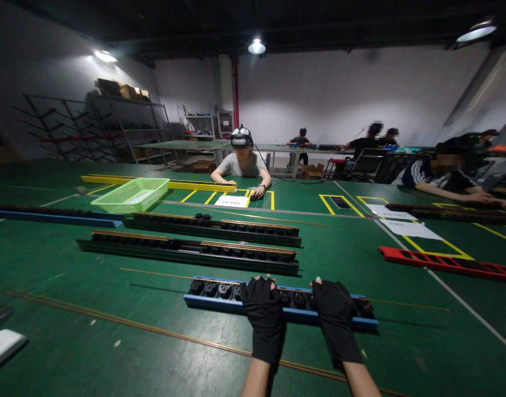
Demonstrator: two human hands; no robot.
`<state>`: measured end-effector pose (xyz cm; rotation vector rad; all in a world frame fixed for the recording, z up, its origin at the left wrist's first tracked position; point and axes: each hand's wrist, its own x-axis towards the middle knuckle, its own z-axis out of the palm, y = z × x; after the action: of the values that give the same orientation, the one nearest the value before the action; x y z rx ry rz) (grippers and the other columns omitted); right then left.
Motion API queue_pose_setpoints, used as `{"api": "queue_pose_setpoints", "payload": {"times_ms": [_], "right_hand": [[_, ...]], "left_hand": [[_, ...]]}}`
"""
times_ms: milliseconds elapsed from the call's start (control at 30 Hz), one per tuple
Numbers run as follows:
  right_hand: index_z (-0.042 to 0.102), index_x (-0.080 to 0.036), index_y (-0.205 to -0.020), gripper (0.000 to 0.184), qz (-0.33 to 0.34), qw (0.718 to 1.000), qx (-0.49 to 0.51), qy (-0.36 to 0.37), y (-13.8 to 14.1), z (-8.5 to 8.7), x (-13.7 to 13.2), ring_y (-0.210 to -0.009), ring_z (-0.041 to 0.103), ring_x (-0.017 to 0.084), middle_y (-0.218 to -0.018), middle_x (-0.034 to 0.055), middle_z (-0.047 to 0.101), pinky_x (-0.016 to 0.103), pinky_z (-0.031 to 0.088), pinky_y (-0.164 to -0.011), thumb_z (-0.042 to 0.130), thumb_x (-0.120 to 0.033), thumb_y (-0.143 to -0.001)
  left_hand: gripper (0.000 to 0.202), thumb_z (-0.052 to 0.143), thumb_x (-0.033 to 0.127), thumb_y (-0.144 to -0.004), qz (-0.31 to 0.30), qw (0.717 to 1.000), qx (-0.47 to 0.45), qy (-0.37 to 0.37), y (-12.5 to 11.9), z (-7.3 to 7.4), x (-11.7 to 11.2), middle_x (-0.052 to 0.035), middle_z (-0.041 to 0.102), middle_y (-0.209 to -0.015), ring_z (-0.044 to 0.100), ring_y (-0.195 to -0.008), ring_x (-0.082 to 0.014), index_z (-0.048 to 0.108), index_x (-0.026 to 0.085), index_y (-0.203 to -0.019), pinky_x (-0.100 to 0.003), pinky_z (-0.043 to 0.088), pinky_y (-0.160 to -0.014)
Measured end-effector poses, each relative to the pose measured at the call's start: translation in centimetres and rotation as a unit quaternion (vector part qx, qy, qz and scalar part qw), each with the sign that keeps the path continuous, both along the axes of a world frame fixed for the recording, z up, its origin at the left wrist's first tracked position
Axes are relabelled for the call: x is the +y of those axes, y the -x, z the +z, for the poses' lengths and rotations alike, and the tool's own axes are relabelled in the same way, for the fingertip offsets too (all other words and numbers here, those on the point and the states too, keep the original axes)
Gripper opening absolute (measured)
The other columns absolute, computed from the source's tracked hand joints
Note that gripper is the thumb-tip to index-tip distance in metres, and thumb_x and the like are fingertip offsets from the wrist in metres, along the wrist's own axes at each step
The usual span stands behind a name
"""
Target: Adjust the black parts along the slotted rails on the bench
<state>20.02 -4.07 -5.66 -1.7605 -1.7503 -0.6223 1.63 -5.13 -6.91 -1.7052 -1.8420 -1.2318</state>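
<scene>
Both my hands wear black fingerless gloves and rest on a blue rail [213, 301] that carries a row of black socket parts. My left hand [264, 311] lies flat over the rail's middle, fingers stretched forward. My right hand [334, 311] lies beside it over the rail's right part, fingers curled down onto the sockets. Whether the right fingers pinch anything is hidden. A thin brass strip [161, 273] lies just beyond the rail.
Two long black rails [186, 251] [219, 227] with brass strips lie further out, a blue rail [54, 218] and green basket [131, 196] at left, a red rail [447, 263] at right. A person [242, 162] sits opposite; other people work at right. Brass strip [153, 330] near me.
</scene>
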Motion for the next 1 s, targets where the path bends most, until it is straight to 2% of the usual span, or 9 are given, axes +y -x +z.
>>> {"api": "queue_pose_setpoints", "payload": {"times_ms": [367,633,1000], "right_hand": [[0.067,-0.017,-0.062,0.047,-0.018,1.000,0.005,0.010,-0.04,-0.30,0.13,-0.059,0.052,0.017,-0.062,0.0058,0.068,0.031,0.029,-0.069,0.041,-0.030,-0.099],[0.068,-0.015,-0.065,0.048,-0.039,0.997,0.019,0.056,-0.02,-0.10,0.12,-0.061,0.055,0.017,-0.066,0.0093,0.070,0.032,0.030,-0.070,0.039,-0.032,-0.098],[0.067,-0.017,-0.061,0.048,-0.021,1.000,0.007,0.019,0.02,-0.19,0.06,-0.058,0.053,0.016,-0.061,0.0057,0.068,0.031,0.030,-0.071,0.041,-0.030,-0.099]], "left_hand": [[0.021,0.053,0.017,-0.092,-0.005,1.000,0.001,0.020,-0.02,0.20,-0.07,-0.0049,0.074,-0.095,0.060,-0.100,-0.0263,0.073,0.022,-0.089,-0.047,0.033,-0.100],[0.020,0.053,0.021,-0.093,-0.011,0.998,-0.014,0.059,-0.20,0.89,-0.47,-0.0054,0.073,-0.099,0.059,-0.101,-0.0264,0.072,0.022,-0.089,-0.047,0.034,-0.100],[0.021,0.052,0.020,-0.092,0.003,1.000,-0.005,0.020,-0.16,0.47,-0.07,-0.0049,0.073,-0.093,0.060,-0.100,-0.0261,0.072,0.022,-0.086,-0.047,0.034,-0.100]]}}
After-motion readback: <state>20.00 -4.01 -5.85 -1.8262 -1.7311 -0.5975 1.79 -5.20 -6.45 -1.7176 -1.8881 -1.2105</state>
